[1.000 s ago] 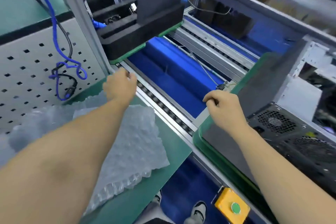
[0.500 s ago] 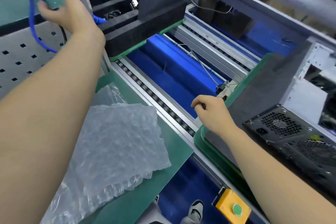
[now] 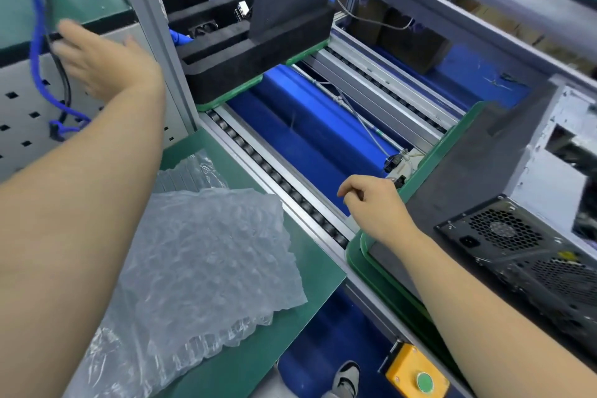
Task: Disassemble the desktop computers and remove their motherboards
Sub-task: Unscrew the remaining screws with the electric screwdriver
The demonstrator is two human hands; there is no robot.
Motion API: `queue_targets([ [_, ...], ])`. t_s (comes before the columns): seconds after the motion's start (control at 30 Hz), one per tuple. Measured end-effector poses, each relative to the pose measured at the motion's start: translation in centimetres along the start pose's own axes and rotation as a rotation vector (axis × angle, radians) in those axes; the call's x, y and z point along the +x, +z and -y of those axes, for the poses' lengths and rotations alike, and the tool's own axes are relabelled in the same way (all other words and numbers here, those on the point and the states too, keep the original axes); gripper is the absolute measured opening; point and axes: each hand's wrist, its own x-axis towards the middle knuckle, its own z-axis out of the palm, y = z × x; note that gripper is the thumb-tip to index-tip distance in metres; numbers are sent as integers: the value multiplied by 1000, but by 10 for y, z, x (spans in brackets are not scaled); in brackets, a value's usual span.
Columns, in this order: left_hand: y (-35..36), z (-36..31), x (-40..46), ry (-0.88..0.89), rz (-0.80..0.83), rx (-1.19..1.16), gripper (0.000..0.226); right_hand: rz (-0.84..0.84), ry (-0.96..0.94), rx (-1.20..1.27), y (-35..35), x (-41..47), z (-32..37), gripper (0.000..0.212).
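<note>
evidently barely begun: computer (image 3: 529,236) sits cased on green tray (image 3: 358,255) at right. right hand (image 3: 374,207), loosely curled, holds nothing; left hand (image 3: 106,64) spread, blurred, far left. motherboard not out.

Factory assembly-line workstation, electronics teardown. Roller conveyor (image 3: 277,181) with aluminium rails runs past green-matted counter (image 3: 300,271). Green trays (image 3: 384,284) ride conveyor, one carrying open PC case (image 3: 529,236) with power supply fan grille showing, another carrying black foam block (image 3: 258,61). Perforated metal panel (image 3: 22,107) with blue cable (image 3: 38,42) hanging. Yellow box with green push-button (image 3: 416,375) on line frame. Bubble wrap (image 3: 200,268) lies on counter.
</note>
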Motion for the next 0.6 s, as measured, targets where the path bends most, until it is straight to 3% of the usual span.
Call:
queue_targets([
  [0.07, 1, -21, 17, -31, -28, 27, 43, 3, -2, -4, -1, -1, 0, 28],
  [0.1, 8, -21, 23, 34, 13, -88, 34, 3, 2, -2, -1, -1, 0, 28],
  [0.13, 0, -23, 26, 42, 124, -208, 27, 3, 7, 1, -1, -1, 0, 28],
  [0.27, 6, -51, 30, 104, 358, -310, 12, 10, 7, 14, 3, -2, 2, 29],
  [0.37, 20, -54, 25, 41, 558, -294, 26, 18, 0, 13, 7, -1, 5, 29],
  [0.43, 25, -55, 19, 54, 678, -165, 37, 18, 3, 16, 7, 1, 6, 30],
  [0.6, 43, -62, 21, 801, 609, 476, 28, 8, 0, 5, 6, 5, 7, 30],
])
